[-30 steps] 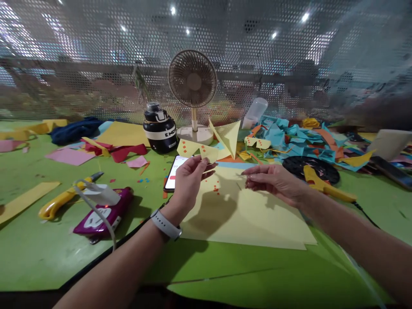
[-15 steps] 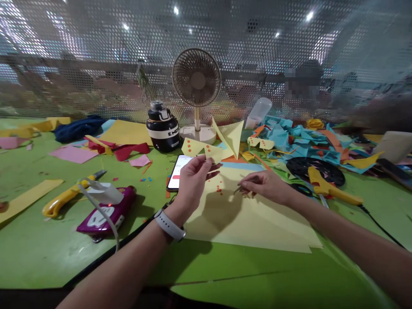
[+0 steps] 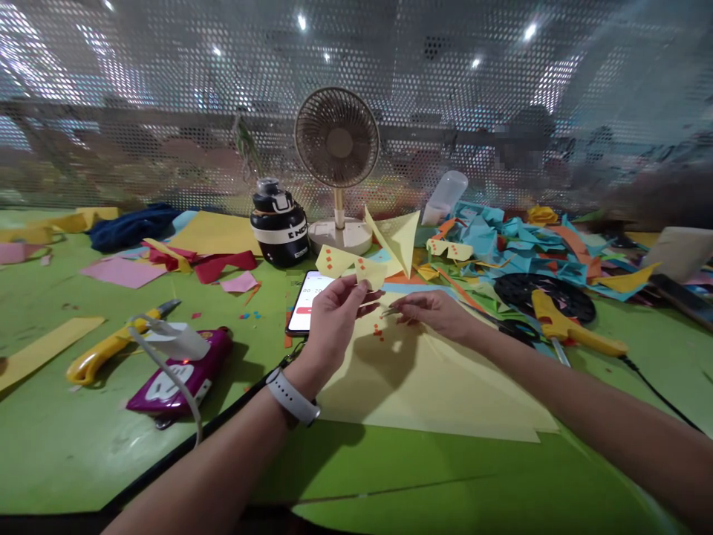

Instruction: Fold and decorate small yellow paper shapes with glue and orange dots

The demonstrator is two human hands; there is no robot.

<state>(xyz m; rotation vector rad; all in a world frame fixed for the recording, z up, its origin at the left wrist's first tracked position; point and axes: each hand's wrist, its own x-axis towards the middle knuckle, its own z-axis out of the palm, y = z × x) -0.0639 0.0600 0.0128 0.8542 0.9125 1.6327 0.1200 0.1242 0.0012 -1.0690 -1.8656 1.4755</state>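
My left hand pinches a pale yellow paper cutout, shaped like a pair of glasses and dotted with small orange squares. Fingers closed, my right hand grips slim dark tweezers, whose tips point left toward the cutout and stay apart from it. Whether the tips hold a piece is too small to tell. Beneath both hands lies a large pale yellow sheet, with several loose orange bits on it. A similar glasses-shaped cutout rests farther back.
Behind stand a fan and a black bottle. A phone lies by my left hand. Leftward are a yellow cutter and purple power bank; rightward, blue paper scraps, scissors and a yellow glue gun.
My right hand has moved left and slightly up with the tweezers, closer to the cutout. My left hand holds the cutout in nearly the same place.
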